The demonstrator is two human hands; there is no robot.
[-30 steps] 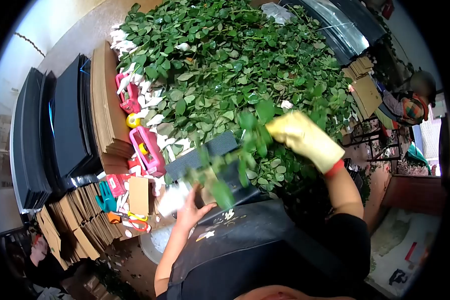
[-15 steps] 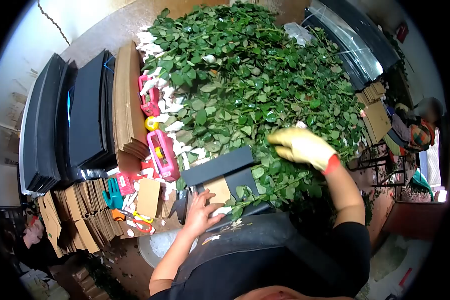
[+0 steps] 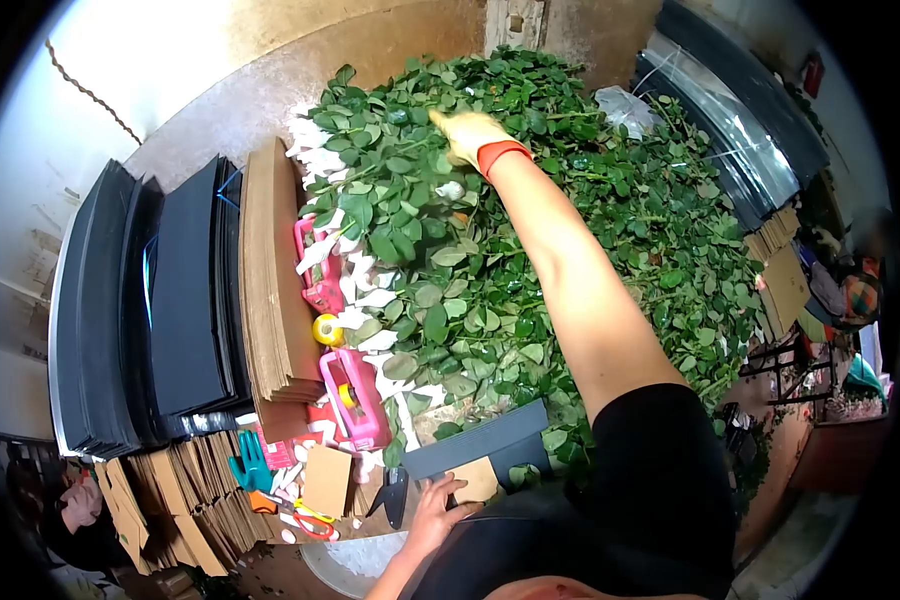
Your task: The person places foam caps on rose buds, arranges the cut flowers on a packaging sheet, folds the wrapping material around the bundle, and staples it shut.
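My left hand [image 3: 436,514] is bare, fingers spread on a small tan cardboard piece [image 3: 476,480]. Around that piece lies a folded dark grey sheet [image 3: 480,440], its long flap standing up beyond my fingers. My right hand [image 3: 470,138], in a pale yellow glove with a red cuff, is stretched far out over the pile of leafy green stems [image 3: 510,260]. Its fingers are blurred and partly among leaves, so whether they hold a stem is unclear. White-wrapped heads [image 3: 375,298] line the pile's left side.
Pink tape dispensers [image 3: 360,400] and a yellow tape roll [image 3: 327,330] stand left of the stems. Stacks of black sheets [image 3: 185,290] and brown cardboard [image 3: 275,270] rise farther left. Scissors [image 3: 315,522] and a teal glove [image 3: 252,460] lie near the front. A person [image 3: 860,290] is at the far right.
My right hand has swung forward and left, from the near stems to the far part of the pile. The view has shifted. My left hand stays at the cardboard; leafy stems beside it have left view.
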